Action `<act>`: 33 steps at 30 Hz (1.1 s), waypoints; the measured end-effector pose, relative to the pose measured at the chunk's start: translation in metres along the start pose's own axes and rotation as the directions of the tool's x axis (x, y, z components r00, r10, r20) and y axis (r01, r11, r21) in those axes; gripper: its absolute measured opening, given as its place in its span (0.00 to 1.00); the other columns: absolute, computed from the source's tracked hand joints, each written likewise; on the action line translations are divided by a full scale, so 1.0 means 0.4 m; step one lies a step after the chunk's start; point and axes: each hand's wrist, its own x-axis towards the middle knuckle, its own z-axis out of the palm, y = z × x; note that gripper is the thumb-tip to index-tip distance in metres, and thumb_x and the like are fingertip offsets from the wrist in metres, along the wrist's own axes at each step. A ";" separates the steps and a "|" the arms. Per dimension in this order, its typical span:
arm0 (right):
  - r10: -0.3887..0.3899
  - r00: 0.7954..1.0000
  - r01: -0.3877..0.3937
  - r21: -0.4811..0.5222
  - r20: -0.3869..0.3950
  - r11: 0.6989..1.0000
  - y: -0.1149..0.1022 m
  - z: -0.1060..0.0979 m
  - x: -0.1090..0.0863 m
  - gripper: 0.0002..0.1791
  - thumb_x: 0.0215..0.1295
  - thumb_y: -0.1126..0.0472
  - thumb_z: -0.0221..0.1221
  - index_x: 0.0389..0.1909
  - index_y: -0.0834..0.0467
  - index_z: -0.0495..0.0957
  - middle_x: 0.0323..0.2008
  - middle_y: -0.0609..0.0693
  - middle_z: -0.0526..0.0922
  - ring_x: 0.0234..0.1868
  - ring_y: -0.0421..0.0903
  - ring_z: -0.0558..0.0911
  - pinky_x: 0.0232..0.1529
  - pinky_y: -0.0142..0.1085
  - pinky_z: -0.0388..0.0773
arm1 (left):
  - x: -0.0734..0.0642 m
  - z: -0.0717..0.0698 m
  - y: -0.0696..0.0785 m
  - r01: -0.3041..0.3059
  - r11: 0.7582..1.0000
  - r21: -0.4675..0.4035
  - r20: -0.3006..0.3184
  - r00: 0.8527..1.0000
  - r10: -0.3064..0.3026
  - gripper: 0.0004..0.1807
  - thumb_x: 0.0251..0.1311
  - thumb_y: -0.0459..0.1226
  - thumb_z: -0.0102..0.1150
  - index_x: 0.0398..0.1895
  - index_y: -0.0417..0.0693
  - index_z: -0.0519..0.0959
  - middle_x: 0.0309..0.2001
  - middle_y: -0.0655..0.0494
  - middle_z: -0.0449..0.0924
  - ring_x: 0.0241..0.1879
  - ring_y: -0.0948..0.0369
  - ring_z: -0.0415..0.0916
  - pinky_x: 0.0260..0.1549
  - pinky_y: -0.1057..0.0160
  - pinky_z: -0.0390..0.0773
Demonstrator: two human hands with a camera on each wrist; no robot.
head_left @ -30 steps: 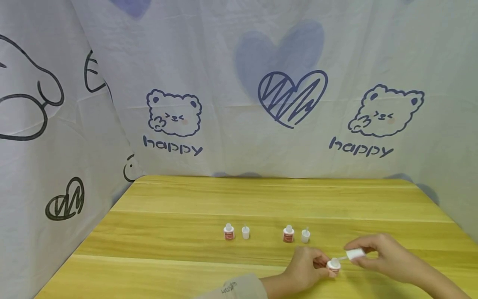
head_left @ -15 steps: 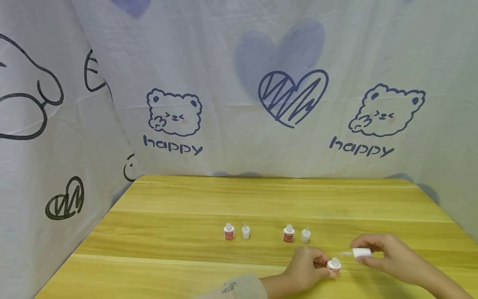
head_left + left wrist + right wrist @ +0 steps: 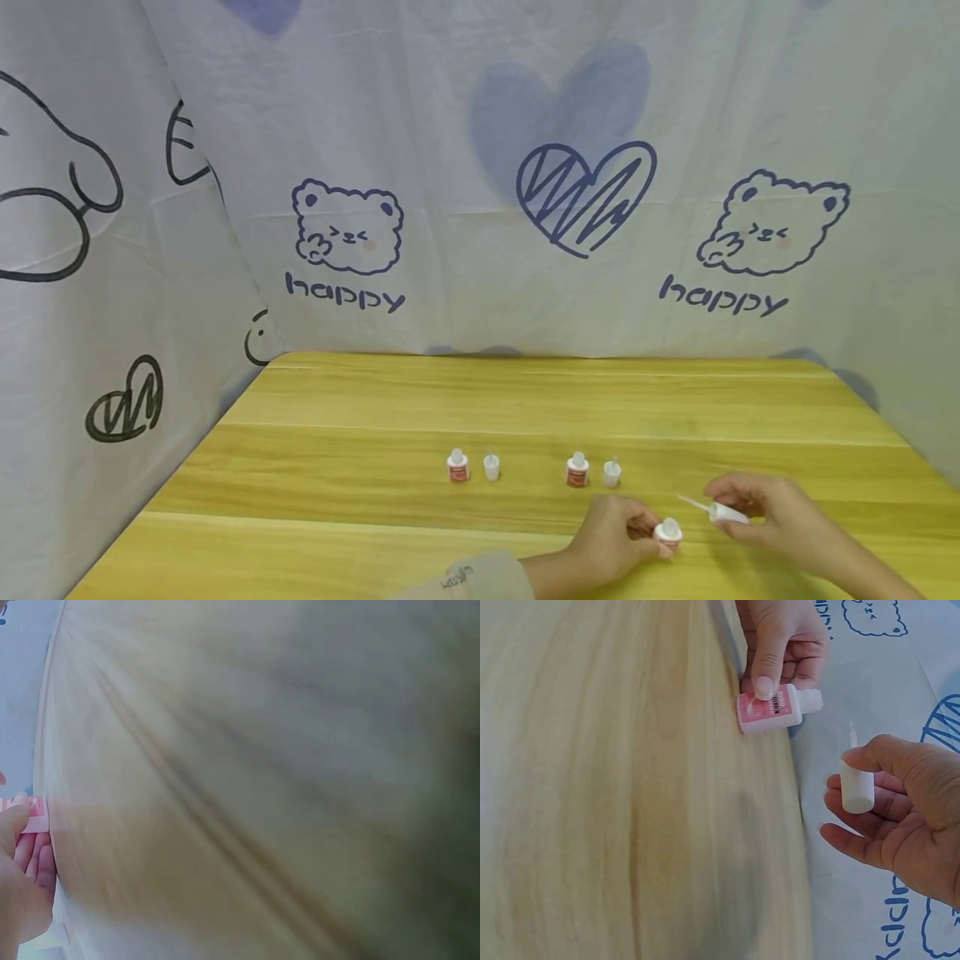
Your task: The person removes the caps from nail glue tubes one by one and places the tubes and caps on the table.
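My left hand (image 3: 611, 540) grips a small white bottle (image 3: 669, 534) with a pinkish-red label, upright and uncapped near the front of the table. In the right wrist view, its thumb lies across the label of this bottle (image 3: 769, 712), whose translucent neck is bare. To the right, my right hand (image 3: 783, 518) pinches a white brush cap (image 3: 729, 514) between thumb and fingers. The cap's thin brush (image 3: 853, 735) points up and left, apart from the bottle's neck. Only part of the left hand (image 3: 30, 877) and a strip of pink label show in the left wrist view.
Two similar open bottles stand farther back, one bottle (image 3: 457, 467) at the left and another bottle (image 3: 577, 471) nearer the middle. Beside each, a white cap (image 3: 491, 467) stands with its brush upward. A printed cloth (image 3: 450, 250) hangs behind the wooden table (image 3: 337, 500).
My right hand has drawn the brush cap away to the right from the bottle's neck, and the brush now tilts upward. My left hand stays in place on the bottle.
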 end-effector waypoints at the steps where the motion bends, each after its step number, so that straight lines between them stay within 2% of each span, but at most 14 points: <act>1: 0.014 1.000 -0.014 -0.014 0.011 1.000 0.002 -0.001 -0.001 0.13 0.55 0.70 0.63 0.39 0.74 0.77 0.31 0.54 0.84 0.32 0.24 0.75 0.28 0.26 0.78 | 0.000 0.000 0.000 0.001 1.000 -0.004 0.002 1.000 -0.001 0.08 0.45 0.30 0.69 0.29 0.35 0.83 0.27 0.49 0.85 0.24 0.79 0.74 0.24 0.85 0.72; 3: 0.039 0.999 -0.038 -0.034 0.037 0.999 0.008 -0.002 -0.003 0.15 0.55 0.69 0.62 0.41 0.76 0.76 0.33 0.60 0.84 0.33 0.23 0.75 0.29 0.26 0.78 | 0.001 0.000 -0.001 0.004 1.000 -0.014 0.008 1.000 -0.004 0.07 0.45 0.29 0.69 0.29 0.34 0.83 0.28 0.49 0.85 0.24 0.79 0.74 0.24 0.85 0.72; 6: 0.007 1.000 -0.005 -0.067 0.029 0.998 0.016 0.005 -0.005 0.15 0.54 0.70 0.63 0.40 0.76 0.77 0.34 0.65 0.84 0.34 0.23 0.75 0.29 0.25 0.79 | 0.001 -0.002 -0.002 0.008 0.999 -0.031 0.016 1.000 -0.008 0.07 0.45 0.29 0.69 0.29 0.34 0.83 0.28 0.48 0.86 0.25 0.78 0.75 0.25 0.84 0.73; 9: -0.020 1.000 0.021 -0.073 0.015 0.997 0.021 0.013 -0.005 0.14 0.53 0.70 0.64 0.38 0.76 0.78 0.32 0.64 0.84 0.33 0.23 0.76 0.28 0.25 0.78 | 0.002 -0.003 -0.002 0.014 0.999 -0.035 0.024 1.000 -0.013 0.08 0.45 0.29 0.69 0.29 0.34 0.83 0.29 0.48 0.86 0.25 0.78 0.76 0.25 0.84 0.73; 15: 0.023 0.999 -0.023 -0.021 0.022 1.000 0.025 0.023 -0.008 0.12 0.55 0.68 0.63 0.37 0.74 0.78 0.32 0.62 0.84 0.33 0.23 0.76 0.29 0.25 0.79 | 0.006 -0.005 -0.001 0.032 0.999 -0.043 0.039 0.999 -0.031 0.08 0.45 0.29 0.69 0.30 0.34 0.83 0.29 0.48 0.86 0.25 0.78 0.76 0.25 0.84 0.73; 17: 0.034 0.999 -0.034 -0.005 0.016 0.999 0.027 0.027 -0.010 0.11 0.55 0.69 0.63 0.36 0.73 0.78 0.31 0.60 0.84 0.32 0.23 0.76 0.29 0.25 0.78 | 0.007 -0.004 -0.002 0.029 0.999 -0.039 0.041 0.999 -0.028 0.08 0.45 0.29 0.69 0.30 0.34 0.83 0.29 0.49 0.86 0.25 0.78 0.76 0.25 0.84 0.73; 22: -0.006 0.999 0.007 0.037 -0.036 0.999 0.033 0.044 -0.011 0.08 0.52 0.72 0.63 0.33 0.71 0.77 0.28 0.53 0.84 0.32 0.23 0.76 0.28 0.25 0.78 | 0.007 -0.002 -0.004 0.038 0.998 -0.045 0.040 0.999 -0.036 0.09 0.44 0.28 0.70 0.31 0.34 0.82 0.29 0.48 0.86 0.25 0.77 0.76 0.26 0.84 0.74; 29: 0.021 1.000 -0.024 0.163 0.017 0.986 0.034 0.060 -0.015 0.08 0.55 0.71 0.62 0.34 0.68 0.74 0.29 0.47 0.84 0.32 0.24 0.77 0.30 0.24 0.78 | 0.009 -0.001 -0.007 0.042 0.998 -0.047 0.049 0.998 -0.040 0.09 0.45 0.28 0.69 0.31 0.34 0.82 0.29 0.48 0.85 0.24 0.79 0.74 0.25 0.83 0.73; 33: 0.001 1.000 -0.003 0.198 0.011 0.980 0.041 0.073 -0.018 0.08 0.55 0.68 0.62 0.34 0.66 0.74 0.30 0.40 0.81 0.34 0.25 0.76 0.31 0.25 0.78 | 0.007 -0.003 -0.008 0.042 0.998 -0.053 0.057 0.998 -0.039 0.09 0.45 0.28 0.69 0.32 0.34 0.82 0.29 0.48 0.85 0.24 0.78 0.75 0.26 0.83 0.74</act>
